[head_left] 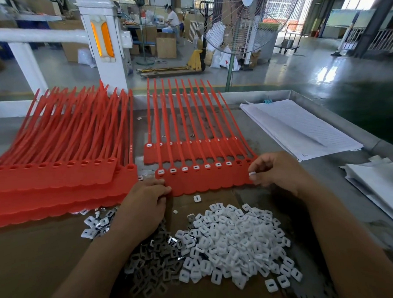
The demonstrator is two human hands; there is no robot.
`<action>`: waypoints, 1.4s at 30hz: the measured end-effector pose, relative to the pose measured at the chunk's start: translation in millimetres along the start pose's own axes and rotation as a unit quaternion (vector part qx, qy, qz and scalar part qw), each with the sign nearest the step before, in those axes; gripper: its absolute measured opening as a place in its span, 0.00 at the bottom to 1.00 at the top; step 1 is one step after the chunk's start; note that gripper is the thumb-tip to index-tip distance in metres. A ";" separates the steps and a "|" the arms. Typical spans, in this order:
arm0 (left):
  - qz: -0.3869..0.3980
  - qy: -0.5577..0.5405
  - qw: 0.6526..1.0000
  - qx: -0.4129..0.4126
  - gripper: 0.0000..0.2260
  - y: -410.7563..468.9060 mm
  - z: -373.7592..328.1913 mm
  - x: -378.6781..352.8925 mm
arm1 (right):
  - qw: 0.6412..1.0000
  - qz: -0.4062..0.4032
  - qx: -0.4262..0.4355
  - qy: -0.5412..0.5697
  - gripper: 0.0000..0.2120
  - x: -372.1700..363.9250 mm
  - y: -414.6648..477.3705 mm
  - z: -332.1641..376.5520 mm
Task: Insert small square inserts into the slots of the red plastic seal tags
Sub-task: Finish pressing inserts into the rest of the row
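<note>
Red was the colour of the long plastic strip of seal tags (206,182) that lay flat on the table just in front of the person. Seven of its slots had white squares in them, and the two slots at the right end were bare. The right hand (279,170) was at that right end, touching the strip's edge. Its thumb and first finger were pinching one small white square plastic insert (252,174), just beside the bare slots. The left hand (146,205) lay palm down at the strip's left end, with its fingertips on the corner. I could not tell if it pinched the corner or only pushed down on it. A second red strip of tags (191,152) lay just behind the first one, with tiny white squares in its slots. A big stack of red tag strips (57,182) sat to the left, close to the left hand. A heap of white square inserts (235,244) was between the two arms, near the person. A heap of dark grey metal pieces (155,270) touched it on the left. One loose white insert (196,198) lay just below the front strip. A pile of white paper sheets (302,128) lay far to the right.
</note>
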State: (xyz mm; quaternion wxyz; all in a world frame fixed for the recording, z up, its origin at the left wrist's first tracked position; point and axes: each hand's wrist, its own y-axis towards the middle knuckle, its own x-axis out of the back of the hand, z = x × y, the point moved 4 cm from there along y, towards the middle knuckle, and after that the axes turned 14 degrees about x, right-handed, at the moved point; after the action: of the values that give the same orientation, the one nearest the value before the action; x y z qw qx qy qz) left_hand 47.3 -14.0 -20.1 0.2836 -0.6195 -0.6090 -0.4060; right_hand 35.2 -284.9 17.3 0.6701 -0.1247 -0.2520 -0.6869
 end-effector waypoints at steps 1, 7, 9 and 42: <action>0.000 0.000 1.000 0.001 0.15 -0.2 0.0 0.2 | 1.000 -0.011 -0.002 0.007 0.09 -0.1 1.4 -0.4; 0.005 -0.004 1.000 0.011 0.15 0.9 -1.7 0.5 | 0.995 -0.066 0.037 -0.063 0.04 2.9 19.9 3.8; 0.005 -0.004 1.000 0.011 0.15 0.9 -1.6 0.7 | 0.994 -0.066 0.035 -0.080 0.03 2.0 28.3 1.2; 0.008 -0.001 1.000 0.007 0.15 -0.7 -1.1 1.3 | 0.977 0.018 -0.035 -0.211 0.14 -15.4 72.0 -27.3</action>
State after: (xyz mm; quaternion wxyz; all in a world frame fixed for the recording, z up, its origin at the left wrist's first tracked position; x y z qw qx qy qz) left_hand 46.3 -14.1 -18.5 0.2902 -0.6229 -0.6073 -0.3987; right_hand 111.6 -283.9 -0.6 0.6095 -0.2947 -0.3615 -0.6410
